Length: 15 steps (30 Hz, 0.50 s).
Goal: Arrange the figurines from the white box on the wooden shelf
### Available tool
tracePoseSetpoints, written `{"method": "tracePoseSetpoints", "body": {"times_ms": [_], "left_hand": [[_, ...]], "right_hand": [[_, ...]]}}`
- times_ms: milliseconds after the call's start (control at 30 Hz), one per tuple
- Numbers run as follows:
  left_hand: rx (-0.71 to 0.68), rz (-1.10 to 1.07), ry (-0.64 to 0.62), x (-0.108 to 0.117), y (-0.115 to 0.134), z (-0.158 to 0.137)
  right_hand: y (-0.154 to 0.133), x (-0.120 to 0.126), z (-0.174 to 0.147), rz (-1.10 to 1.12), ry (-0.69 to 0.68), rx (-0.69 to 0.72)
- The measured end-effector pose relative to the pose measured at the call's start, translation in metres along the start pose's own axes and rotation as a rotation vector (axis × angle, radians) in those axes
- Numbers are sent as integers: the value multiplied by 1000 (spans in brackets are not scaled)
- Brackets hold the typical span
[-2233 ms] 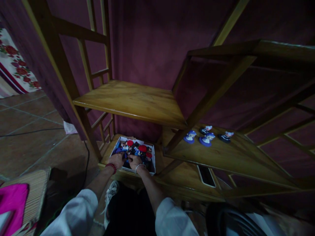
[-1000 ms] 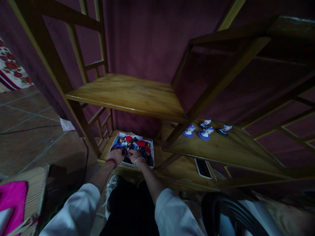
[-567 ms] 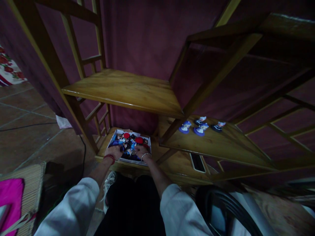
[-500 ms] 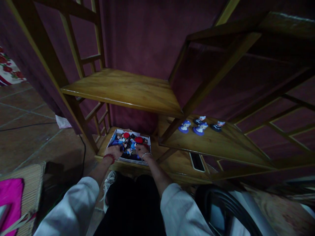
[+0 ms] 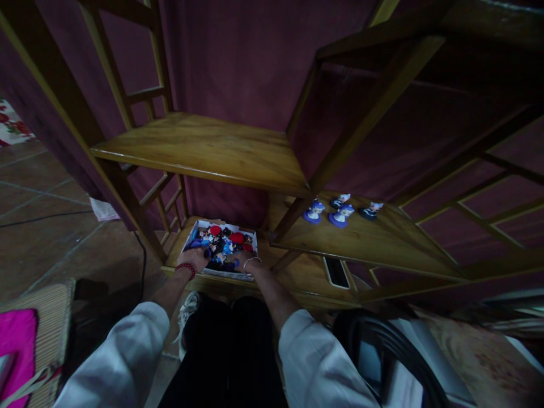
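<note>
A white open cardboard box [image 5: 255, 241] on the low shelf is filled with small figurines [image 5: 219, 243] in blue, black, white and red. My left hand [image 5: 194, 258], wearing a red bead bracelet, is over the box's front left side. Its fingers are curled, with a dark rounded piece of a figurine at the fingertips. My right hand [image 5: 242, 261], with a silver bangle at the wrist, reaches into the front right of the box. Its fingers point inward and are bent, close to a dark blue piece; what they grip is hidden.
Several purple and black figurines [image 5: 341, 214] stand on the shelf to the right. Below them lies a phone-like dark rectangle [image 5: 336, 272] with a pale rim. A wooden shelf board [image 5: 204, 148] overhangs the box. A black bag [image 5: 365, 340] is at lower right.
The view has shifted slightly. My right hand is a little lower in the box, and a red-topped figurine shows beside it. My left hand stays near the same corner.
</note>
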State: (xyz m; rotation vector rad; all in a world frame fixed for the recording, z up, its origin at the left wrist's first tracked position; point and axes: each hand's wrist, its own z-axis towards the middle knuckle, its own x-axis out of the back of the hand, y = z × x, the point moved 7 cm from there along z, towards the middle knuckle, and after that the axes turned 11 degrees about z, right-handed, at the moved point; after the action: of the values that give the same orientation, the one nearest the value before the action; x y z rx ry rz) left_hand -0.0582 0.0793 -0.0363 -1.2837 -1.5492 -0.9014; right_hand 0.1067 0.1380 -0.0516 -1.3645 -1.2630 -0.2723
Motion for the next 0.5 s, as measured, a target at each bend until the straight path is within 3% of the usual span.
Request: {"method": "tracePoseSetpoints", "body": {"times_ms": [167,500], "left_hand": [[11,-9,-6,-3,-1,2],[5,-7,-12,-4,-1,2]], "right_hand": [[-5,-1,-6,-21,-52,44],[-3,5,-6,65,60,-4]]}}
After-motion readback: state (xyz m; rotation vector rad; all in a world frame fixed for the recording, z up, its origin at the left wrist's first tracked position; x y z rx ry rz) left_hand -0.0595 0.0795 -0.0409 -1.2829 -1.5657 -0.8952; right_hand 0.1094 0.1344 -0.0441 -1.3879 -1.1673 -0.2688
